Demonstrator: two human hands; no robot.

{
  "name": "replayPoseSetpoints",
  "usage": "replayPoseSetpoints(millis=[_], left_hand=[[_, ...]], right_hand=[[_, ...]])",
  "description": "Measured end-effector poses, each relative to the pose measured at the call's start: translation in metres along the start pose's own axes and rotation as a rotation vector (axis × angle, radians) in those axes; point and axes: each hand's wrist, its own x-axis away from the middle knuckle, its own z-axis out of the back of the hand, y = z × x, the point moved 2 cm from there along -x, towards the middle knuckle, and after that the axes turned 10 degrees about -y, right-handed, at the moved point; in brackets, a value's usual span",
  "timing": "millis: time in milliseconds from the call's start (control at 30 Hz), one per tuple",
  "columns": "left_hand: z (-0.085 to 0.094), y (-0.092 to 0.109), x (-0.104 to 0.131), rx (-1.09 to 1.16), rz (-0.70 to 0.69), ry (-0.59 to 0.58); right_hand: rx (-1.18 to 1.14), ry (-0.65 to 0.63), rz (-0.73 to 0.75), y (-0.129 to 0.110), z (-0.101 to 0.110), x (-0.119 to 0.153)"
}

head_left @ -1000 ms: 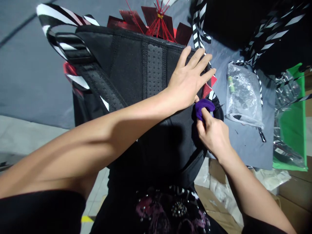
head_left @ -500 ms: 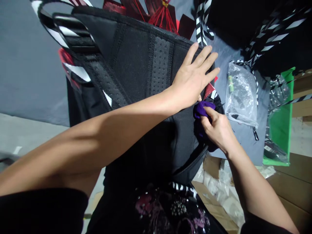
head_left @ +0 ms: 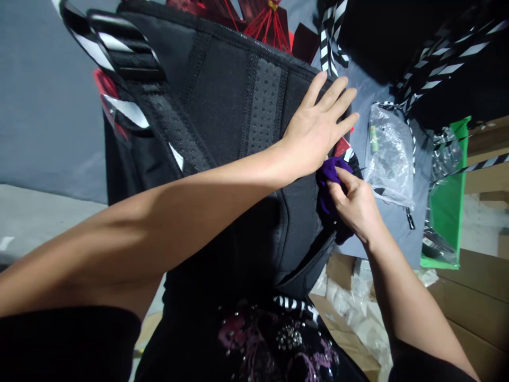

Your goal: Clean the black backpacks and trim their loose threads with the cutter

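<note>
A black backpack (head_left: 222, 95) with padded back panels and a strap lies across the grey table. My left hand (head_left: 318, 127) rests flat on its right side, fingers spread, holding nothing. Just below and to the right, my right hand (head_left: 353, 201) pinches a purple cloth (head_left: 332, 172) between thumb and fingers, against the bag's side edge. Part of the cloth hangs down beside the bag. A black and white striped strap with a buckle (head_left: 127, 50) loops at the bag's upper left.
Red items with tassels (head_left: 270, 24) lie behind the bag. On the right are a clear plastic bag (head_left: 389, 154), a green bin (head_left: 449, 201) holding plastic-wrapped items, and cardboard boxes (head_left: 473, 286) below. Striped straps hang at upper right.
The view has shifted slightly, so the plastic bag and bin appear further left. My right hand has moved a little, still pinching the purple cloth; my left hand stays spread on the backpack.
</note>
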Motion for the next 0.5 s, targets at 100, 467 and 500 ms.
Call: replayPoseSetpoints(millis=[100,467,500], left_hand=[[-0.001,0.000,0.001,-0.016,-0.009,0.019],[-0.002,-0.001,0.001,-0.101,-0.011,0.025],[-0.001,-0.001,0.001,-0.110,-0.009,0.017]], right_hand=[[0.028,0.000,-0.014,0.001,-0.002,0.001],[-0.192,-0.085,-0.022,0.010,-0.007,0.010],[-0.302,-0.133,-0.037,0.016,-0.009,0.014]])
